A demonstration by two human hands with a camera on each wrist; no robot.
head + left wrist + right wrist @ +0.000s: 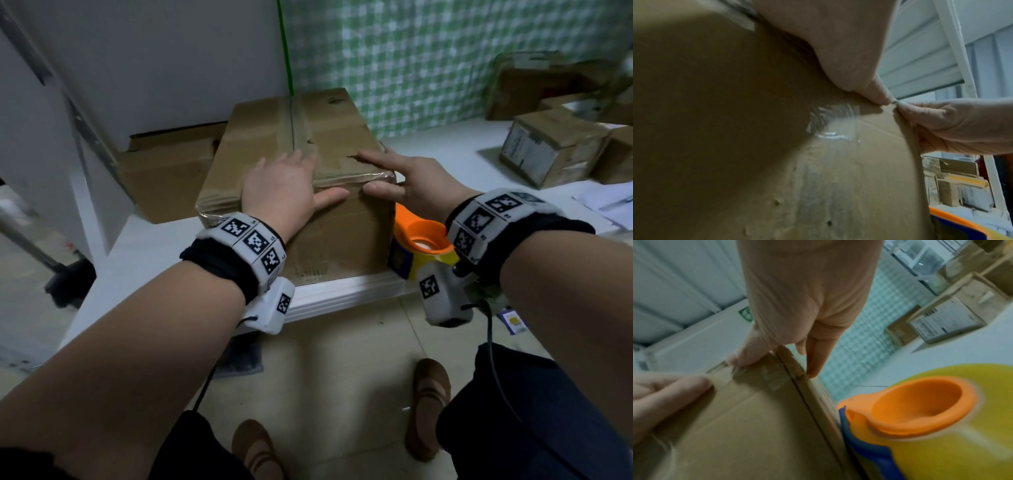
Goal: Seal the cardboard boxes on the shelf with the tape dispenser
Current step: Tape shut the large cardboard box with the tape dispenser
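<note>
A brown cardboard box (pixel 301 137) stands on the white shelf (pixel 342 291), its flaps down and clear tape (pixel 352 178) along the front top edge. My left hand (pixel 284 185) lies flat on the lid by that edge, thumb over the front face. At the front right corner my right hand (pixel 404 178) presses, forefinger stretched on the lid, thumb on the front face, other fingers down the right side. The two thumbs nearly meet. An orange, yellow and blue tape dispenser (pixel 421 240) sits on the shelf against the box's right side, under my right wrist, held by neither hand.
A second brown box (pixel 168 171) sits behind and left of the main one. More cardboard boxes (pixel 548 147) stand at the right, with papers (pixel 606 202) nearby. A white upright post (pixel 85 154) stands at the left. A green checked wall backs the shelf.
</note>
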